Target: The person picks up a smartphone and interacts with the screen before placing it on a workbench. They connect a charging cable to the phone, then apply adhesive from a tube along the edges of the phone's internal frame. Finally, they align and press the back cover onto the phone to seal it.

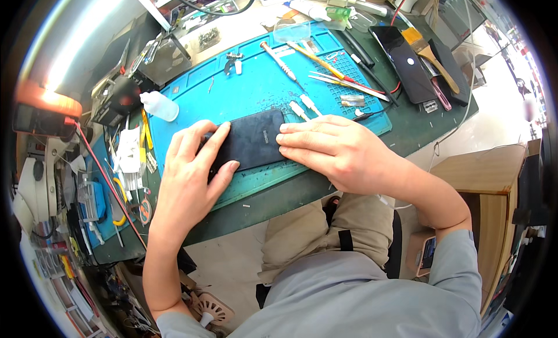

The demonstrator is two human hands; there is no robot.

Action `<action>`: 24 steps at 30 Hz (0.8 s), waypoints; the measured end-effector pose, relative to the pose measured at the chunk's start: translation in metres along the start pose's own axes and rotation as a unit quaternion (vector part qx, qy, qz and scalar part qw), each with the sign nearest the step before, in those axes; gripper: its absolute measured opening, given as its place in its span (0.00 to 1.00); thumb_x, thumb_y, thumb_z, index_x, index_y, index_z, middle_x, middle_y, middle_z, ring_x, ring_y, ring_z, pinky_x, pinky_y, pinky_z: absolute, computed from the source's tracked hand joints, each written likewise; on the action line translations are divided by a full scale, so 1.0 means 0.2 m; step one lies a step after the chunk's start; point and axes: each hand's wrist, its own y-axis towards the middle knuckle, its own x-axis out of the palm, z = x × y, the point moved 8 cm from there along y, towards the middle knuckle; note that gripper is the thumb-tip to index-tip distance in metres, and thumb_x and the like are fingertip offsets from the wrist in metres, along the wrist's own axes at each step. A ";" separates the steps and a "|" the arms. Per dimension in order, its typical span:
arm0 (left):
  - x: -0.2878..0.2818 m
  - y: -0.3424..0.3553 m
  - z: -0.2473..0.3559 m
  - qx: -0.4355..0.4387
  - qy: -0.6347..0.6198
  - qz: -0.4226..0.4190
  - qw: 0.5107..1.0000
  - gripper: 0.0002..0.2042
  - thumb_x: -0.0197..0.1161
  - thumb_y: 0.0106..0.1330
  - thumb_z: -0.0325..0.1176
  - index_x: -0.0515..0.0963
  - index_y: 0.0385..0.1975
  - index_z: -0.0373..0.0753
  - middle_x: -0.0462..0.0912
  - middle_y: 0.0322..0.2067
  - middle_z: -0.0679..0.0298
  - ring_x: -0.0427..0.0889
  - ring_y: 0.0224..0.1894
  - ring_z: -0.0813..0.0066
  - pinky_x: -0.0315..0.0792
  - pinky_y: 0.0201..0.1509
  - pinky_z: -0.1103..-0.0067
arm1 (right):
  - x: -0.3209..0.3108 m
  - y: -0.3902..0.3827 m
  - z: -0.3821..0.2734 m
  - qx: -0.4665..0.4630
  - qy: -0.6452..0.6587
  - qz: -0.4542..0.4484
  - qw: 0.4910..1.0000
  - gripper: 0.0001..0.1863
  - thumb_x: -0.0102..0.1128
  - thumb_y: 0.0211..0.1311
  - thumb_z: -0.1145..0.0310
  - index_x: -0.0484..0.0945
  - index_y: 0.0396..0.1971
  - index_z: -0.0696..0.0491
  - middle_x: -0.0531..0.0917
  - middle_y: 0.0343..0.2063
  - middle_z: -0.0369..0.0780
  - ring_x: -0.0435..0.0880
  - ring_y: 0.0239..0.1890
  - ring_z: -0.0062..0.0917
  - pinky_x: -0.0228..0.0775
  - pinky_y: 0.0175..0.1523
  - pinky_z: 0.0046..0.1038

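A dark blue phone (250, 141) lies back up on the blue silicone mat (192, 94). My left hand (195, 169) grips its left end with curled fingertips and thumb on the edges, covering part of that end. My right hand (331, 146) presses its fingertips against the right end. Two white cable plugs (302, 108) lie just beyond my right fingers. A screwdriver (279, 62), tweezers (343, 82) and a small metal part (234, 65) lie behind the phone. A translucent squeeze bottle (161, 107) is to the left.
A black phone (398, 62) and a wooden-handled brush (436, 65) lie at the right. Assorted tools and cables (107, 187) crowd the bench's left. An orange lamp-like device (49, 103) stands far left. A wooden cabinet (476, 166) is beside the bench at lower right.
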 end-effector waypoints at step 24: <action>0.12 0.24 0.17 0.051 -0.077 -0.065 0.994 0.30 0.69 0.59 0.35 0.73 0.63 0.39 0.70 0.51 0.55 0.72 0.45 0.58 0.69 0.53 0.67 | -0.02 0.01 0.04 0.014 0.023 0.047 0.999 0.12 0.61 0.52 0.72 0.82 0.36 0.61 0.83 0.45 0.44 0.82 0.52 0.32 0.72 0.64 0.35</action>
